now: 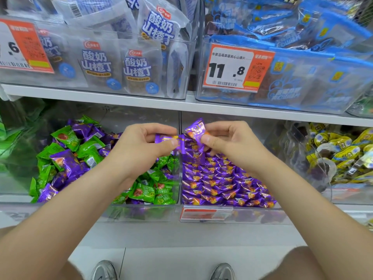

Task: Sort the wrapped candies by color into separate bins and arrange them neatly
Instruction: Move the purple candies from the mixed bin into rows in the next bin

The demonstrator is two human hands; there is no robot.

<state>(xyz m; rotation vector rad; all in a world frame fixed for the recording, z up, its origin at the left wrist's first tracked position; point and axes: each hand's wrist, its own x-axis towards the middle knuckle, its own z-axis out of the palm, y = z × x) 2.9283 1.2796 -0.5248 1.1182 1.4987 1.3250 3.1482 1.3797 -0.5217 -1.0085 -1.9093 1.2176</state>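
A purple candy [167, 141] is up in the air, over the wall between two bins, and the left hand [145, 144] holds it. That hand comes in from the low left with the arm stretched forward, the back of the hand up and the fingers curled down. Its grip is narrow: the thumb and fingers pinch the wrapper. Just beside it, the right hand [228, 142] holds a second candy [194, 129], also purple, with one end of the wrapper sticking up. The right arm comes in from the low right. This hand is curled too, its grip tight on the candy between thumb and fingers. The two candies touch or nearly touch; I cannot tell which. Both hands are near each other, at the same height. Under the left hand is the left bin [141, 213], with green candies [141, 191] and purple ones mixed in a heap. Under the right hand is the right bin [252, 214], where purple candies [222, 184] lie in rows. A red tag [203, 214] sits on its front. Further right are yellow packs [343, 148]. Above the bins is a white shelf [121, 97] with white packs [137, 67], blue packs [302, 37] and a price tag [228, 69] that reads 11.8. At the bottom, two grey shoes [104, 269] stand on the floor.
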